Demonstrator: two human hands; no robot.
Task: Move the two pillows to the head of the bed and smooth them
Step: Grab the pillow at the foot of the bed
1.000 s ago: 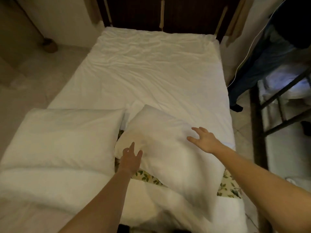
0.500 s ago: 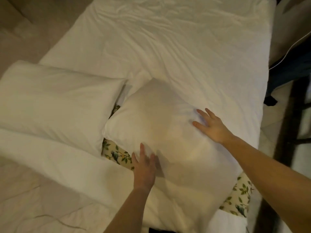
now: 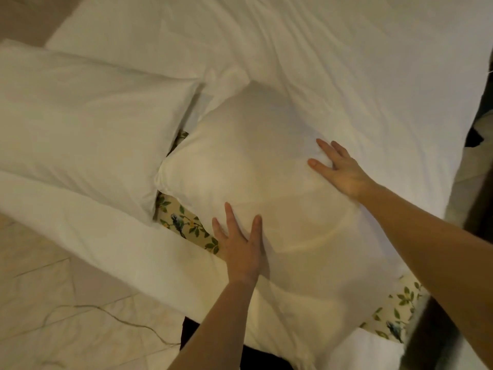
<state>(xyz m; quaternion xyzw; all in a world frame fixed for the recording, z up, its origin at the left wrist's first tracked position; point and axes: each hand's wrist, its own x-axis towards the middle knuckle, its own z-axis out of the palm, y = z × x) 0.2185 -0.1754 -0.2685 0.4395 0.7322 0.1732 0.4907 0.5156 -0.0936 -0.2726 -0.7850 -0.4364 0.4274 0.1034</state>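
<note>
Two white pillows lie at the near end of the bed (image 3: 333,49). The right pillow (image 3: 256,166) sits skewed, one corner pointing up the bed. My left hand (image 3: 240,244) rests flat on its near edge, fingers spread. Flat on the pillow's right side lies my right hand (image 3: 338,169), fingers apart and pressing into the fabric. The left pillow (image 3: 80,124) lies beside it, untouched, partly over a folded white cover. Neither hand grips anything.
A leaf-and-bird patterned sheet (image 3: 186,225) shows under the pillows. A folded white duvet (image 3: 106,249) runs across the near left. Tiled floor (image 3: 53,316) with a thin cable lies at the lower left. Dark furniture (image 3: 480,182) stands past the bed's right edge.
The view has dropped and closed in on the bed. Both hands have come down from hovering over the right pillow to lying flat on it.
</note>
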